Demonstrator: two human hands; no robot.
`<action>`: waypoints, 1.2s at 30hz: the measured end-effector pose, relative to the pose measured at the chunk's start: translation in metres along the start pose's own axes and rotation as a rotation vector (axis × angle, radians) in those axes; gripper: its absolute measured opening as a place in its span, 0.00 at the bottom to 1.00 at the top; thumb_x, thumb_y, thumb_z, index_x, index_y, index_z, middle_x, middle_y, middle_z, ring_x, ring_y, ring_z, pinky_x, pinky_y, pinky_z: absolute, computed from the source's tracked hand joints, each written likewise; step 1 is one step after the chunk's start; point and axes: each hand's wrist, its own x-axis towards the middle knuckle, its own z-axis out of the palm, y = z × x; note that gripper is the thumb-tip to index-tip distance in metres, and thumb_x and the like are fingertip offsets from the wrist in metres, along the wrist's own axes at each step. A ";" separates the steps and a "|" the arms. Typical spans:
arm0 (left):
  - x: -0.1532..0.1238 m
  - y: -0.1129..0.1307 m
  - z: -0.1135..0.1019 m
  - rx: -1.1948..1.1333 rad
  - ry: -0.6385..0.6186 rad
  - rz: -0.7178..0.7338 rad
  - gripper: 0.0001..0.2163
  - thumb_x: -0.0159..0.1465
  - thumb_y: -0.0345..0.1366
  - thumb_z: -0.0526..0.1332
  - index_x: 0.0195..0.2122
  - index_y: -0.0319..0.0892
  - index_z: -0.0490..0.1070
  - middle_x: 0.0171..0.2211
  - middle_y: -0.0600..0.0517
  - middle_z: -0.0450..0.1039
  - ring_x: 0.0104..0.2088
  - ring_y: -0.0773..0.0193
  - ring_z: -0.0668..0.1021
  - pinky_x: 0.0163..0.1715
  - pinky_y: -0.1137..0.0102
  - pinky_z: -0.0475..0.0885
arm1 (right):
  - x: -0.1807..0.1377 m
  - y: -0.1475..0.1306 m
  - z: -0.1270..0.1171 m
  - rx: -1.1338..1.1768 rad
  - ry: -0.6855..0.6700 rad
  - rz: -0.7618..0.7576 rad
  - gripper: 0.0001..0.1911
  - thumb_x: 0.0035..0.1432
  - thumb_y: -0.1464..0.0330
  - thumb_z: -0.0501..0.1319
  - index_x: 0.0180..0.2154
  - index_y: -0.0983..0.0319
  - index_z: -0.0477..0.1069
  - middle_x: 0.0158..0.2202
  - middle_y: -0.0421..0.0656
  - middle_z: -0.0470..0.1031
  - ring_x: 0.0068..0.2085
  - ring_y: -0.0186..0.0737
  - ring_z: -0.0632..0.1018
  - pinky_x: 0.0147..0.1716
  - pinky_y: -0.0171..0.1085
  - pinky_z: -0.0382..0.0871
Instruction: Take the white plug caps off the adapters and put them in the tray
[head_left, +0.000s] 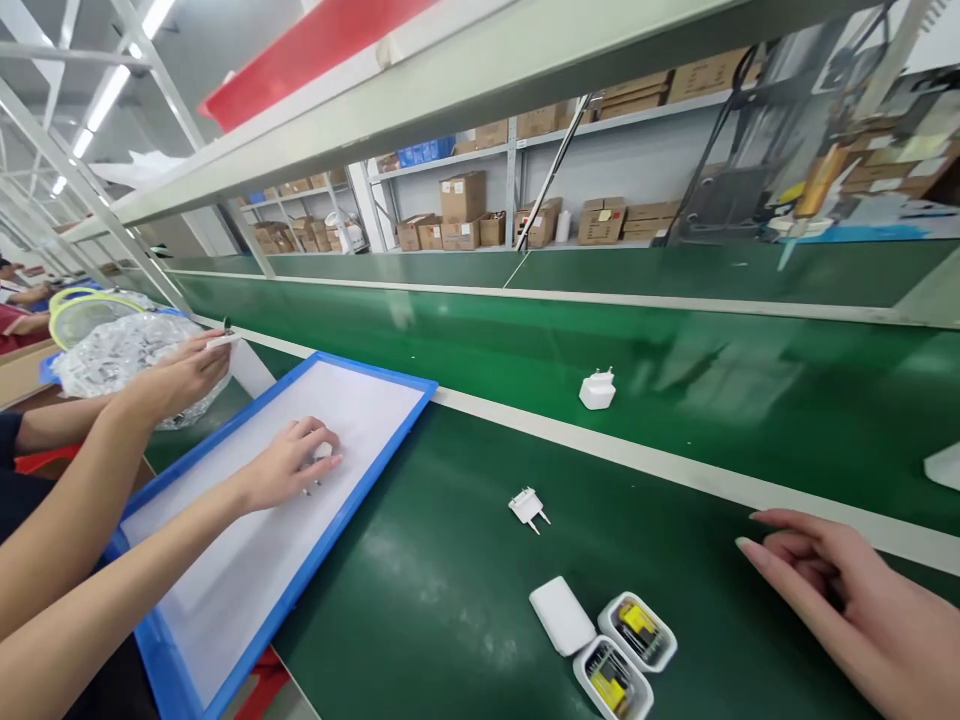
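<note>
My left hand [289, 468] rests on a white tray with a blue rim [225, 560], its fingers curled over a small white plug piece with metal pins [319, 470]. Above the green table at the lower right, my right hand [840, 600] hovers with its fingers loosely spread and nothing in it. Left of it lie a white cover [561, 615] and two open white housings with yellow parts inside [637, 630]. A loose two-pin plug insert [529, 508] lies further back. One assembled white adapter [598, 390] sits on the green conveyor belt [750, 380].
A co-worker's hand [180, 375] at the left holds a small white part [225, 340] beside a clear plastic bag of parts [120, 360]. A metal frame and overhead shelf [450, 90] run above the belt. Shelves of cardboard boxes [461, 210] stand behind.
</note>
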 end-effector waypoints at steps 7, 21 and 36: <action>-0.014 -0.011 0.025 0.125 0.220 -0.038 0.19 0.70 0.52 0.49 0.42 0.44 0.72 0.44 0.44 0.74 0.41 0.48 0.79 0.44 0.57 0.71 | -0.016 -0.021 -0.010 -0.037 -0.171 -0.029 0.31 0.61 0.38 0.50 0.47 0.57 0.66 0.31 0.44 0.76 0.27 0.44 0.77 0.26 0.41 0.73; 0.083 0.257 0.015 -0.468 -0.050 0.634 0.15 0.74 0.42 0.50 0.35 0.43 0.71 0.35 0.52 0.75 0.36 0.62 0.76 0.38 0.70 0.67 | -0.026 -0.029 -0.015 -0.023 -0.213 -0.120 0.15 0.70 0.54 0.52 0.48 0.57 0.65 0.30 0.39 0.73 0.29 0.41 0.76 0.27 0.38 0.69; 0.087 0.330 0.020 -1.060 -0.194 0.402 0.16 0.76 0.46 0.45 0.44 0.43 0.67 0.35 0.51 0.78 0.35 0.63 0.82 0.40 0.69 0.75 | -0.041 -0.047 -0.014 0.104 0.015 -0.532 0.18 0.69 0.61 0.58 0.57 0.58 0.63 0.43 0.47 0.74 0.38 0.43 0.78 0.36 0.41 0.75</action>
